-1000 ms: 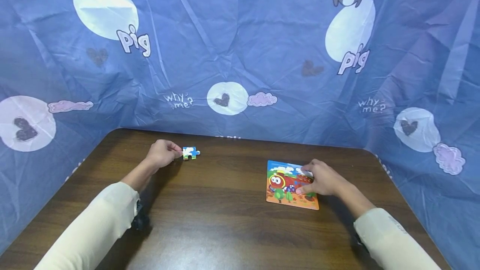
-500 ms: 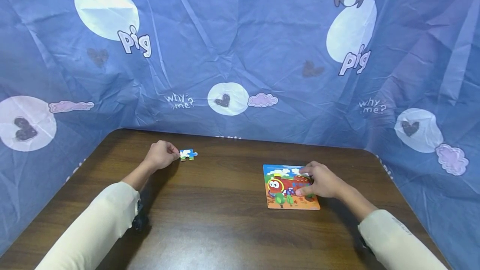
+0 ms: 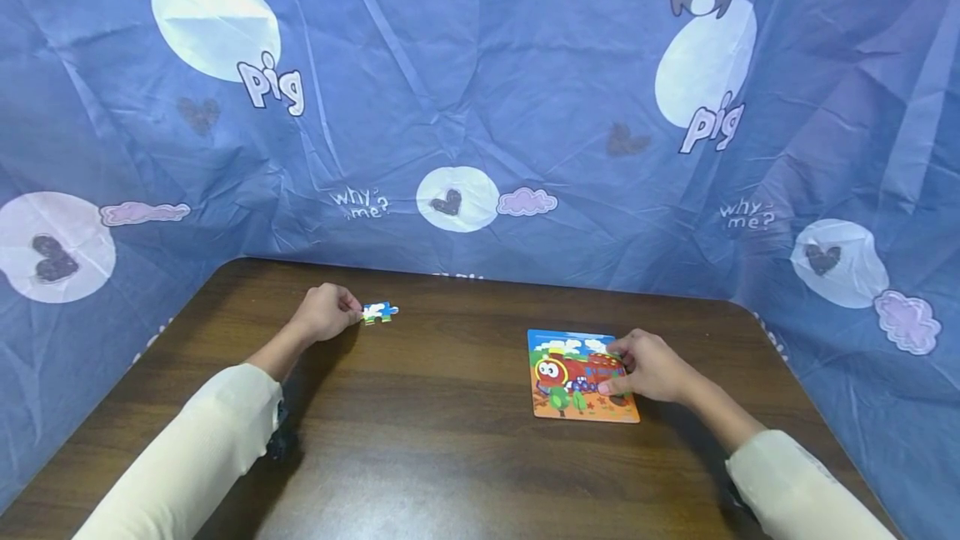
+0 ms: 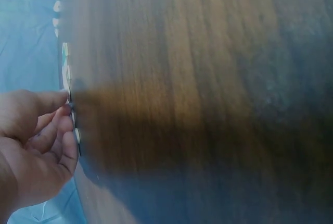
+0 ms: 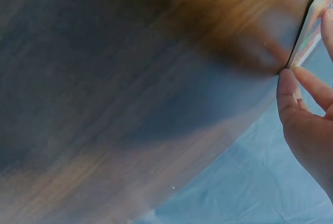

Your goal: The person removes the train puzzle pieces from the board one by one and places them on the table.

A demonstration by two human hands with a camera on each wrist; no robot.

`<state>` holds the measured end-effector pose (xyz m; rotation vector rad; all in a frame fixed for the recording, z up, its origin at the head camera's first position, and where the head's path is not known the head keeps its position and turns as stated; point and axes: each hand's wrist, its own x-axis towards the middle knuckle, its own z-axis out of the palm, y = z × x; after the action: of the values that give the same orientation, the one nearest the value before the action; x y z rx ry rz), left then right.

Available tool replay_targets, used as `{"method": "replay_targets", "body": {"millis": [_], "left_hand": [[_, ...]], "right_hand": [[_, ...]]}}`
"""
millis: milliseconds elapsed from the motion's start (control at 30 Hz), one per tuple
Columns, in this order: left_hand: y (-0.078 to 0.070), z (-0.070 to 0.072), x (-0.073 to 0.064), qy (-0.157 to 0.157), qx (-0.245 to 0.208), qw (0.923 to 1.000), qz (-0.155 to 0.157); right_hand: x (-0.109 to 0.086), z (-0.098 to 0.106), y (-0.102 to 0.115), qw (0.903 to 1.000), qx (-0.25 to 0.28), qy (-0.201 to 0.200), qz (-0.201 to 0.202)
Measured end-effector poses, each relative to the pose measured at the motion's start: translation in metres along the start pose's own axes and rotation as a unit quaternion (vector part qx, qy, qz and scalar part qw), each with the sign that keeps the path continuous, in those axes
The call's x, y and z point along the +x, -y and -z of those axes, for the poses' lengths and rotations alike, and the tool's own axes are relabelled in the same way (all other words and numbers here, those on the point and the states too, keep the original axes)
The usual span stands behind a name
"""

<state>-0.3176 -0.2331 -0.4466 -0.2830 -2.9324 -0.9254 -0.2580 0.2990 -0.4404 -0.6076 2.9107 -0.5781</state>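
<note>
At the table's far left, my left hand pinches the left end of a jigsaw piece. The piece is blue, white and green, with a knob pointing right and a notch at its near side. From the left wrist, the thumb and curled fingers meet at its thin edge. Over on the right, my right hand holds the right side of a square picture board showing a red train with big eyes. Its thumb lies over the picture, and other fingertips are at the upper right corner, seen at the board's edge.
Both things are on a dark brown wooden table with rounded far corners. Behind it hangs a blue cloth printed with pigs, hearts and words, which also encloses both sides.
The picture board has turned slightly and shifted a little nearer, with my right hand on it. The jigsaw piece has moved slightly nearer in my left hand's pinch.
</note>
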Motion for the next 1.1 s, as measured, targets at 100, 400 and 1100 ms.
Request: {"method": "replay_targets", "body": {"millis": [100,400,1100], "left_hand": [[0.001,-0.001,0.001,0.007,-0.001,0.9999,-0.009],[0.001,-0.001,0.003,0.010,-0.005,0.9995,-0.031],[-0.098,-0.068,0.029,0.026,-0.050,0.9957,-0.073]], "right_hand": [[0.000,-0.001,0.001,0.9999,0.003,-0.001,-0.012],[-0.003,-0.003,0.005,0.9996,0.008,-0.014,-0.024],[-0.008,-0.004,0.005,0.9995,0.007,-0.029,-0.010]]}}
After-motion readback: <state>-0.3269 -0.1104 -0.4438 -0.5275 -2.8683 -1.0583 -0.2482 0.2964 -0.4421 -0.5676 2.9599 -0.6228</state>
